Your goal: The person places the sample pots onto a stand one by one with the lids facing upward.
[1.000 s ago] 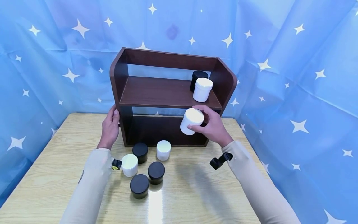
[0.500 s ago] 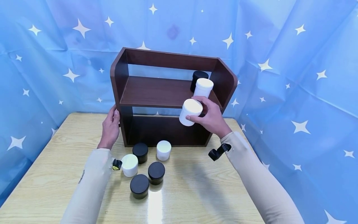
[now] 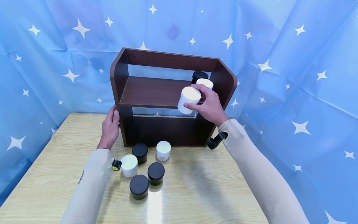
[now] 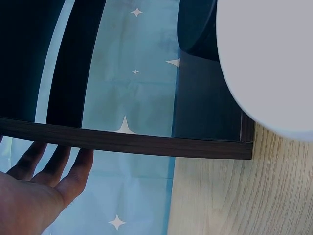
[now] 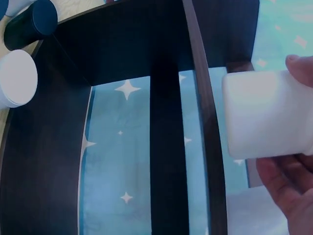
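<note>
My right hand [image 3: 210, 105] grips a white lidded jar [image 3: 188, 101] between thumb and fingers, just in front of the upper board of a dark brown two-tier shelf [image 3: 156, 90]. In the right wrist view the held jar [image 5: 266, 115] is level with the upper tier. Behind it on that board stand another white jar [image 3: 205, 83], partly covered by my right hand, and a black jar [image 3: 199, 75]. My left hand [image 3: 110, 128] rests against the shelf's left side; in the left wrist view its outstretched fingers [image 4: 78, 175] touch the outer panel.
On the wooden table [image 3: 195, 193] before the shelf stand two white jars [image 3: 163, 151] and several black jars [image 3: 156, 172], close together. A blue curtain with stars [image 3: 279, 77] hangs behind and at the sides. The lower tier [image 3: 162, 130] is open at the front.
My right hand has lifted the white jar from the lower tier's height to the upper board's front edge, now partly covering the white jar behind. The left hand stays in place.
</note>
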The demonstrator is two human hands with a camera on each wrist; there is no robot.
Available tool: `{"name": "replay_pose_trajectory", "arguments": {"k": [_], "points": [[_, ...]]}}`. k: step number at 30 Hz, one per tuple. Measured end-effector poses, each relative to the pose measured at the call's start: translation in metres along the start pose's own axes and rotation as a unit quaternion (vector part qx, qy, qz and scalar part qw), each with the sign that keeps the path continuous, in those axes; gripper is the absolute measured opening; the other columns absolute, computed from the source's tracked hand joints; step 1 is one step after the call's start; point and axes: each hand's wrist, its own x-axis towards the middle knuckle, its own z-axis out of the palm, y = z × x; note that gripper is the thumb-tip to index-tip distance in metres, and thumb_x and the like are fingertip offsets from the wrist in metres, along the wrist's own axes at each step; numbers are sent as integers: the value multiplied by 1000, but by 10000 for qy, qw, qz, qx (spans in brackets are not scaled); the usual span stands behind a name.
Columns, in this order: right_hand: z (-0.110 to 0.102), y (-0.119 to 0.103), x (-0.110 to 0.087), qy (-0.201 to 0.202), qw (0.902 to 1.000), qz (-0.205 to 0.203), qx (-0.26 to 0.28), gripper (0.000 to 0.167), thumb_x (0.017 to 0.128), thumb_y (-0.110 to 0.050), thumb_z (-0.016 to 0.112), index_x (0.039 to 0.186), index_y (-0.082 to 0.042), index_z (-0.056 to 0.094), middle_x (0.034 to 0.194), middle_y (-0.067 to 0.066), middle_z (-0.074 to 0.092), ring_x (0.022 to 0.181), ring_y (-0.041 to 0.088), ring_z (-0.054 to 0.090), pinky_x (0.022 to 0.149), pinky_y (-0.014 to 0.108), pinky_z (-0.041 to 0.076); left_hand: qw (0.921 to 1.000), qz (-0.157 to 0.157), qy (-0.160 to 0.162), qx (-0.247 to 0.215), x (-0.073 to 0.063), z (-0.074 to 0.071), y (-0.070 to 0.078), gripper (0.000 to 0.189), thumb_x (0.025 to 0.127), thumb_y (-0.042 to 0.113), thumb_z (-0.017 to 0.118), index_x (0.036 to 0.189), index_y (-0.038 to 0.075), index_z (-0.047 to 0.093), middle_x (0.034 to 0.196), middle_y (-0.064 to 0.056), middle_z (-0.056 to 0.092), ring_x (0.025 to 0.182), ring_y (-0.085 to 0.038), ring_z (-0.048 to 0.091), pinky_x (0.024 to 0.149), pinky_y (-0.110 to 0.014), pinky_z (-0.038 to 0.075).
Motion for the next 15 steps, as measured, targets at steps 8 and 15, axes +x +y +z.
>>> {"name": "replay_pose_trajectory", "arguments": {"k": [8, 15], "points": [[11, -3, 18, 9, 9993, 262, -267, 71, 81, -32, 85, 143, -15, 53, 140, 10, 58, 117, 28, 58, 98, 49, 57, 10000, 49, 23, -16, 0, 0, -1, 61, 104, 61, 23, 161, 38, 18, 169, -1, 23, 154, -34, 28, 118, -65, 32], [17, -4, 27, 79, 9990, 241, -360, 68, 84, -29, 82, 143, -12, 53, 140, 12, 58, 117, 29, 57, 98, 49, 56, 10000, 25, 15, -34, 0, 0, -1, 61, 104, 62, 23, 161, 39, 17, 169, 1, 22, 154, -33, 27, 119, -64, 32]]}}
